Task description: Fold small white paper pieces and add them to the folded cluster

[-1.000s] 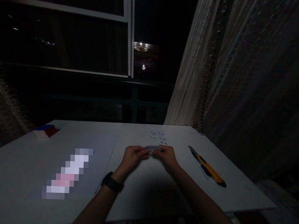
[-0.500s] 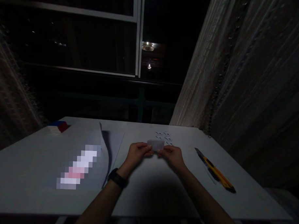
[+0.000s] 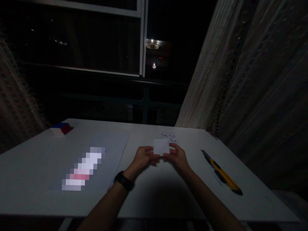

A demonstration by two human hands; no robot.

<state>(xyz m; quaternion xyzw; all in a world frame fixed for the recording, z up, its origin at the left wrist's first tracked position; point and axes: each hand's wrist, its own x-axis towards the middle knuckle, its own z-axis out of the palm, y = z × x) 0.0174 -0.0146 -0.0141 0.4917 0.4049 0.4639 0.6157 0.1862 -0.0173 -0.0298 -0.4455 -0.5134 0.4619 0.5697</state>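
Both my hands meet above the middle of a white table (image 3: 166, 196). My left hand (image 3: 142, 159), with a black watch at the wrist, pinches the lower left of a small white paper piece (image 3: 161, 146). My right hand (image 3: 178, 157) grips its right side with curled fingers. The paper stands nearly upright between them, a little above the table. Several small cut paper pieces (image 3: 169, 137) lie on the table just beyond my hands.
A yellow and black utility knife (image 3: 224, 175) lies to the right, near the table's right edge. A large white sheet (image 3: 109, 151) with a blurred patch lies at the left. A red and blue block (image 3: 60, 128) sits at the far left corner. Curtains hang at the right; a dark window lies behind.
The paper piece has been turned up from lying flat between my fingers to standing nearly upright. A lifted edge of the large sheet has settled flat. The view shifted slightly.
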